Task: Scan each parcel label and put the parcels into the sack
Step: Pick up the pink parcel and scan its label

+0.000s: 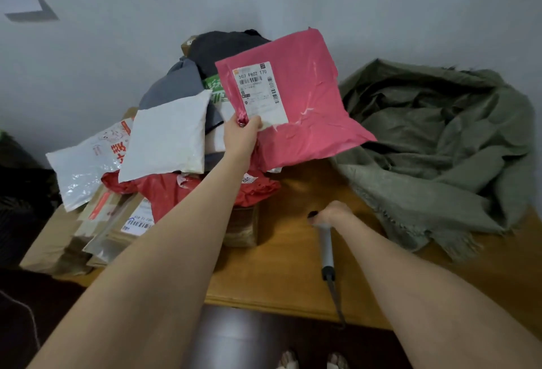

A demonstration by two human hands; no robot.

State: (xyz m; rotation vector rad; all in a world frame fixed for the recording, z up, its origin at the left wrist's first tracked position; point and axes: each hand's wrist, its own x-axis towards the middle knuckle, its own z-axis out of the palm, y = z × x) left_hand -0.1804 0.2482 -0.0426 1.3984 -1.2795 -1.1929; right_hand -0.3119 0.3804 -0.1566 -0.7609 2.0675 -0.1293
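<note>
My left hand (241,136) pinches the lower left corner of a pink parcel (305,104) and holds it up above the table, its white label (259,91) facing me. My right hand (331,212) grips a handheld scanner (326,244) low over the table, with the grey handle and cable trailing toward me; its head is hidden under the hand. An olive green sack (440,145) lies crumpled and open on the right side of the table. Left of the pink parcel sits a pile of parcels (164,145): white, grey, red and black bags over cardboard boxes.
The wooden table (287,274) ends in a front edge close to me. A grey wall stands right behind the pile and the sack. Dark objects sit on the floor at the far left. A dark stool and my feet show below the table edge.
</note>
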